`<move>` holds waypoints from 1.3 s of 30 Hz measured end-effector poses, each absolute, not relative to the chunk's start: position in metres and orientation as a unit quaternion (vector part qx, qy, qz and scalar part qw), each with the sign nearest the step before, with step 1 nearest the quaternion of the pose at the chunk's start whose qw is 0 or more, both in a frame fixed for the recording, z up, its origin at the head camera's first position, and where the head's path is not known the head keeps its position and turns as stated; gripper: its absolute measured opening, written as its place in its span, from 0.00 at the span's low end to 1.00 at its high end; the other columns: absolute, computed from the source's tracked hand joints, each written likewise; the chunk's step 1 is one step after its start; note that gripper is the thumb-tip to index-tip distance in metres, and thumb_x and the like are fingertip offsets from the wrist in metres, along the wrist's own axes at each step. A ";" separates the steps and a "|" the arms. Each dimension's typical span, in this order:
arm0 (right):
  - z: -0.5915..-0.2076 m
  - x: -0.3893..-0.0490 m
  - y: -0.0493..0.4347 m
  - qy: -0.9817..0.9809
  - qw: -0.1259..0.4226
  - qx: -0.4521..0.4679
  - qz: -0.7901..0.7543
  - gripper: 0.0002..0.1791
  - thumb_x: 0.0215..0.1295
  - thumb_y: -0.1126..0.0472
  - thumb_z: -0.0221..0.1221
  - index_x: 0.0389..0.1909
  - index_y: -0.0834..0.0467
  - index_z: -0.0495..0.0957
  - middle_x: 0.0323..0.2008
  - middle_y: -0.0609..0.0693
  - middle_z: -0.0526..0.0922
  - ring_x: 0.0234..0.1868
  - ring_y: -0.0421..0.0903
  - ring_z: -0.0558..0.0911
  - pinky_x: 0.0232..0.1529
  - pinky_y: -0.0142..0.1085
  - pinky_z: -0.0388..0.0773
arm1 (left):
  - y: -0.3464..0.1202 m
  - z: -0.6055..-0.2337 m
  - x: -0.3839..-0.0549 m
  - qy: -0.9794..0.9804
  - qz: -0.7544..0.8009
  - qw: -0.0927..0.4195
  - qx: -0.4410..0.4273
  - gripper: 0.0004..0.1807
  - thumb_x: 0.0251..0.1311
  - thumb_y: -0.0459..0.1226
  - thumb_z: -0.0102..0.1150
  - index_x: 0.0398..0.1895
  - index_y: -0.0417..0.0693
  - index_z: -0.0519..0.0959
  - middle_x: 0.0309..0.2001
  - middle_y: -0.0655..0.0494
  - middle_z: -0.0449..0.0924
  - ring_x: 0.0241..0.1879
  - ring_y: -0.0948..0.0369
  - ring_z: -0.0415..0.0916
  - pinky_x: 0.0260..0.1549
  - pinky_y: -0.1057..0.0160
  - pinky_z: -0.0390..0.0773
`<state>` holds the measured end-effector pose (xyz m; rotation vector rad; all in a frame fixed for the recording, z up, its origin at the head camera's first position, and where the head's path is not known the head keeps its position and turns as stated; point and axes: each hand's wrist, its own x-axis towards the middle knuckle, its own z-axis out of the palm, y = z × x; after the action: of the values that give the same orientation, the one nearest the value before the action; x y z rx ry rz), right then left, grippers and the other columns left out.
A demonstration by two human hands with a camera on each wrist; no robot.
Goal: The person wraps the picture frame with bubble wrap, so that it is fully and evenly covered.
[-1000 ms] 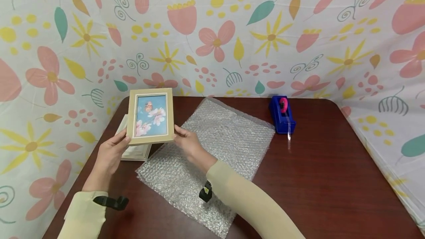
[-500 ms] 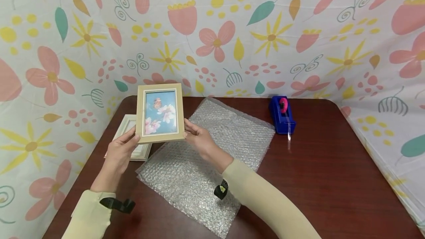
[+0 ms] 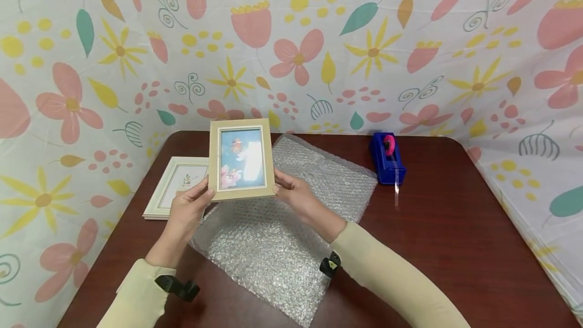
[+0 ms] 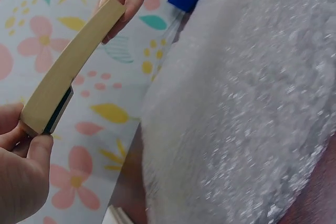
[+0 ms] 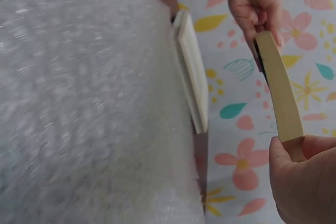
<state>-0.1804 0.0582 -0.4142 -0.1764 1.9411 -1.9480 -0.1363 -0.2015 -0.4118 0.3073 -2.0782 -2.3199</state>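
Note:
A tan picture frame [image 3: 241, 194] with a butterfly-and-blossom picture is held up above the table, tilted to face the head camera, with glare on its glass. My left hand [image 3: 189, 209] pinches its lower left corner between thumb and fingers. At the lower right corner my right hand [image 3: 298, 199] grips it the same way. Both wrist views show the frame edge-on, with its bottom edge [image 4: 71, 66] toward the camera. Beneath it a sheet of bubble wrap [image 3: 273, 252] lies flat on the table, partly hidden by the frame and the right forearm.
White picture frames [image 3: 166, 186], apparently stacked, lie on the table's left side, partly behind the left hand. A blue tape dispenser [image 3: 387, 161] with a pink core and a loose tape end stands at the back right. Floral cloth [image 3: 296, 29] hangs behind the dark red table [image 3: 455, 227].
Both hands have carried the tan picture frame to the right, from above the white frames to over the bubble wrap. More of the white frame now shows, and glare has appeared on the glass.

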 end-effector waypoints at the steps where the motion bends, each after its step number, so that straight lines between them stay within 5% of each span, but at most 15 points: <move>1: -0.415 -0.179 0.061 0.695 0.190 -0.062 -0.691 0.33 0.76 0.69 0.51 0.80 0.57 0.57 0.78 0.61 0.63 0.75 0.60 0.70 0.74 0.51 0.70 | -0.199 -0.413 -0.136 -0.668 -0.737 0.003 0.101 0.30 0.73 0.28 0.53 0.75 0.34 0.60 0.71 0.48 0.64 0.45 0.84 0.81 0.55 0.80 0.78; 12: -0.433 -0.165 0.092 0.715 0.178 -0.043 -0.675 0.32 0.76 0.71 0.50 0.79 0.62 0.56 0.77 0.66 0.62 0.71 0.64 0.73 0.70 0.51 0.76 | -0.167 -0.432 -0.135 -0.702 -0.699 -0.014 0.134 0.27 0.69 0.31 0.60 0.70 0.39 0.69 0.70 0.51 0.68 0.46 0.82 0.81 0.51 0.78 0.81; 15: -0.435 -0.161 0.099 0.722 0.172 -0.046 -0.669 0.32 0.75 0.71 0.50 0.78 0.63 0.56 0.77 0.65 0.62 0.69 0.63 0.75 0.66 0.49 0.79 | -0.161 -0.436 -0.133 -0.699 -0.702 -0.018 0.137 0.27 0.69 0.30 0.60 0.70 0.38 0.70 0.71 0.50 0.69 0.60 0.68 0.80 0.51 0.78 0.80; 18: -0.436 -0.157 0.105 0.725 0.170 -0.045 -0.666 0.32 0.75 0.71 0.51 0.78 0.63 0.57 0.76 0.66 0.62 0.67 0.61 0.78 0.63 0.47 0.81 | -0.156 -0.438 -0.131 -0.696 -0.705 -0.018 0.135 0.26 0.68 0.28 0.59 0.69 0.36 0.69 0.71 0.48 0.67 0.74 0.54 0.68 0.48 0.80 0.79; 26: -0.439 -0.148 0.115 0.718 0.169 -0.023 -0.675 0.32 0.75 0.71 0.51 0.78 0.63 0.57 0.75 0.67 0.64 0.66 0.59 0.79 0.61 0.41 0.83 | -0.144 -0.444 -0.128 -0.682 -0.719 -0.001 0.137 0.26 0.66 0.26 0.60 0.66 0.32 0.70 0.70 0.43 0.68 0.77 0.46 0.62 0.43 0.82 0.78; 32: -0.442 -0.142 0.121 0.715 0.177 -0.013 -0.677 0.33 0.75 0.71 0.51 0.78 0.61 0.56 0.75 0.67 0.63 0.66 0.59 0.79 0.61 0.39 0.83 | -0.140 -0.448 -0.124 -0.690 -0.713 -0.015 0.127 0.25 0.66 0.27 0.60 0.66 0.33 0.70 0.70 0.44 0.69 0.75 0.45 0.64 0.47 0.81 0.78; 39: -0.451 -0.136 0.125 0.707 0.183 0.007 -0.684 0.32 0.74 0.71 0.53 0.77 0.63 0.58 0.75 0.68 0.63 0.58 0.47 0.84 0.53 0.32 0.85 | -0.137 -0.458 -0.122 -0.702 -0.700 -0.026 0.130 0.25 0.65 0.28 0.62 0.65 0.33 0.72 0.69 0.44 0.70 0.76 0.45 0.63 0.64 0.64 0.74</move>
<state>-0.1362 0.1252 -0.4513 0.0195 1.9932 -1.9283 -0.1224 -0.1369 -0.4579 0.4138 -2.2434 -2.2354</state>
